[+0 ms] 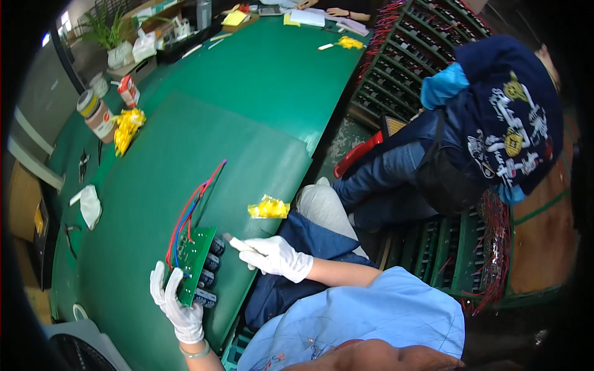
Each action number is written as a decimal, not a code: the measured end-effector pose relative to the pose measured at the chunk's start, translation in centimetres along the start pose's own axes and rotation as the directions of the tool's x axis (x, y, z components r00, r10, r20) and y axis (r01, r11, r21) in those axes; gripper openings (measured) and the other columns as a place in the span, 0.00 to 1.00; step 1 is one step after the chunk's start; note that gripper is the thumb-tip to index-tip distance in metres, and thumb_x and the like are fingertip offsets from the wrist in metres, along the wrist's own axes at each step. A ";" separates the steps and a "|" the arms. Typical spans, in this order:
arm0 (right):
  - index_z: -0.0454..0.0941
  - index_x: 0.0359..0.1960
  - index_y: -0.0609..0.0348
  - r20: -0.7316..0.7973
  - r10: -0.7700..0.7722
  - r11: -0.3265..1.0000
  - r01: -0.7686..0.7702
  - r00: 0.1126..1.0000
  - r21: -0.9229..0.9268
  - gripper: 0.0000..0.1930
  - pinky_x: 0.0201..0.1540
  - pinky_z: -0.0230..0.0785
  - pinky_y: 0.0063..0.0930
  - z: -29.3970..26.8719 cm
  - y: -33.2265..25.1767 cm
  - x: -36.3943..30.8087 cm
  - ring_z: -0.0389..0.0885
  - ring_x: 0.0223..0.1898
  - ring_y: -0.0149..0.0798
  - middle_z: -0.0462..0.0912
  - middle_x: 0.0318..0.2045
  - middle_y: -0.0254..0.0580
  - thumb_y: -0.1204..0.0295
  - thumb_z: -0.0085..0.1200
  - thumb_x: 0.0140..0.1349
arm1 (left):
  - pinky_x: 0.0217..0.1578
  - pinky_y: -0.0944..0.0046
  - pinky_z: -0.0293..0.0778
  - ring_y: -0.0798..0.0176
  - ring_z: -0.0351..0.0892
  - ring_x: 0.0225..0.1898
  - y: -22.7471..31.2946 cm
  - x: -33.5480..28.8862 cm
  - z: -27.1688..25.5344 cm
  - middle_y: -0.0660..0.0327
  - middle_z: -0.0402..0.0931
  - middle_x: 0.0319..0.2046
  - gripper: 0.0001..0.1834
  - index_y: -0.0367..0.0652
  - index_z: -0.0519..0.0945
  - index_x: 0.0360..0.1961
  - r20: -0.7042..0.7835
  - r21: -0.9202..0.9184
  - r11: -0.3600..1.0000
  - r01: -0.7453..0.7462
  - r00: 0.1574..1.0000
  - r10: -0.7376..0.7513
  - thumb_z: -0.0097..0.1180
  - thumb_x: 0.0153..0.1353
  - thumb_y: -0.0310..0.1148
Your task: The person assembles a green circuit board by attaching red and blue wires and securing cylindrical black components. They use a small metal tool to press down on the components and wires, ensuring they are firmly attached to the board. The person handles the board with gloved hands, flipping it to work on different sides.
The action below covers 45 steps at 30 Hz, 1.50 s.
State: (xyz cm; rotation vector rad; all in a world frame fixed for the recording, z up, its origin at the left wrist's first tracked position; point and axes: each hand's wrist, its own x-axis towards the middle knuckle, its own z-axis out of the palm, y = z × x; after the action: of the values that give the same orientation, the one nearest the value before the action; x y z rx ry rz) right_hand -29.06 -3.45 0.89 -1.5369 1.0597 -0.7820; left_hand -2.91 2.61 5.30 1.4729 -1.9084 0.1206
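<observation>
My left hand (179, 304), in a white glove, grips the lower edge of a green circuit board (195, 260), tilted up on its edge above the table. Black cylindrical capacitors (212, 262) stick out of the board's right side. Long red and blue wires (185, 216) rise from its other face. To the right of the board, my gloved right hand (275, 255) is closed round a short, light-coloured stick (234, 241) with a greyish tip. That tip points at the capacitors but stays apart from them. Its exact kind I cannot make out.
A yellow crumpled bundle (269, 208) lies on the green table (241, 142) beyond my right hand. Along the left stand a bottle (98, 117), a red carton (128, 91) and another yellow bundle (129, 128). At right a person (507, 123) bends beside racks (414, 59) of wired boards.
</observation>
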 end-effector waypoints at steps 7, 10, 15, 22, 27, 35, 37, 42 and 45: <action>0.79 0.55 0.58 -0.035 -0.085 0.995 0.084 0.996 -0.045 0.18 0.24 0.75 0.27 0.7 1.4 0.1 0.82 0.19 0.32 0.84 0.22 0.36 0.62 0.54 0.69 | 0.60 0.44 0.67 0.34 0.72 0.59 -2.1 -0.6 1.3 0.38 0.72 0.60 0.24 0.38 0.76 0.58 0.061 -0.184 0.982 0.041 0.998 -0.030 0.52 0.59 0.29; 0.77 0.60 0.52 -0.024 -0.183 0.983 0.183 0.983 -0.018 0.19 0.29 0.78 0.27 0.9 3.3 -0.1 0.84 0.23 0.31 0.84 0.26 0.37 0.64 0.52 0.70 | 0.58 0.44 0.69 0.37 0.76 0.56 -2.6 -0.9 1.9 0.40 0.75 0.56 0.24 0.36 0.75 0.59 -0.025 -0.040 0.999 -0.023 0.999 0.022 0.52 0.60 0.28; 0.76 0.61 0.54 0.024 -0.308 0.948 0.309 0.951 -0.078 0.19 0.27 0.77 0.28 0.9 4.8 0.6 0.84 0.23 0.33 0.82 0.25 0.35 0.65 0.49 0.71 | 0.55 0.53 0.75 0.51 0.78 0.53 -4.0 -1.4 3.4 0.47 0.76 0.54 0.24 0.38 0.72 0.62 -0.160 -0.300 0.879 0.371 0.888 -0.430 0.52 0.66 0.31; 0.78 0.35 0.50 -0.111 -0.420 0.901 0.398 0.901 -0.175 0.13 0.24 0.71 0.41 2.1 6.2 1.3 0.80 0.21 0.46 0.78 0.18 0.34 0.58 0.47 0.69 | 0.53 0.55 0.76 0.52 0.79 0.51 -2.9 1.5 3.6 0.47 0.76 0.54 0.24 0.37 0.71 0.63 0.127 -0.444 0.753 0.486 0.866 -0.484 0.52 0.66 0.30; 0.80 0.41 0.49 -0.130 -0.471 0.866 0.429 0.873 -0.257 0.11 0.23 0.69 0.43 1.9 6.1 1.2 0.77 0.19 0.48 0.78 0.21 0.38 0.60 0.49 0.67 | 0.53 0.53 0.77 0.52 0.79 0.52 -3.9 1.3 4.3 0.48 0.76 0.55 0.23 0.39 0.71 0.63 0.351 -0.532 0.578 0.619 0.782 -0.515 0.49 0.68 0.31; 0.78 0.59 0.50 -0.125 -0.657 0.699 0.539 0.744 -0.470 0.20 0.21 0.74 0.27 1.9 6.5 1.6 0.83 0.24 0.36 0.86 0.36 0.33 0.63 0.53 0.66 | 0.54 0.50 0.78 0.52 0.79 0.54 -5.9 -0.4 3.1 0.49 0.75 0.58 0.22 0.41 0.71 0.64 0.432 -0.598 0.441 0.669 0.733 -0.525 0.45 0.71 0.32; 0.78 0.59 0.50 -0.155 -0.661 0.706 0.538 0.734 -0.461 0.20 0.21 0.74 0.28 1.9 6.3 1.3 0.83 0.24 0.36 0.86 0.37 0.33 0.63 0.54 0.66 | 0.54 0.49 0.78 0.52 0.79 0.54 -6.0 -0.7 2.9 0.49 0.75 0.58 0.22 0.42 0.71 0.64 0.460 -0.604 0.407 0.685 0.717 -0.524 0.44 0.71 0.32; 0.79 0.58 0.51 -0.127 -0.691 0.660 0.550 0.712 -0.511 0.19 0.22 0.75 0.28 1.9 6.2 1.2 0.83 0.24 0.36 0.86 0.36 0.32 0.64 0.55 0.66 | 0.51 0.52 0.81 0.52 0.80 0.52 -8.4 -2.1 2.8 0.50 0.75 0.59 0.22 0.42 0.68 0.66 0.528 -0.691 0.138 0.709 0.626 -0.574 0.39 0.74 0.32; 0.79 0.57 0.52 -0.163 -0.706 0.655 0.547 0.689 -0.521 0.18 0.23 0.75 0.28 1.6 5.8 0.8 0.84 0.25 0.36 0.87 0.37 0.33 0.64 0.54 0.67 | 0.48 0.62 0.82 0.60 0.81 0.48 -8.1 -1.9 3.0 0.50 0.76 0.54 0.25 0.34 0.66 0.66 0.536 -0.704 0.106 0.702 0.624 -0.568 0.51 0.68 0.23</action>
State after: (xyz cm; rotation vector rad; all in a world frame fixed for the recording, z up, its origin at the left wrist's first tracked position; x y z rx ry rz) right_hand -28.61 -3.80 -5.19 -2.2858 0.9763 -1.4336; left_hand 2.91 -0.07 -0.77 1.3372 -0.8366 -1.2761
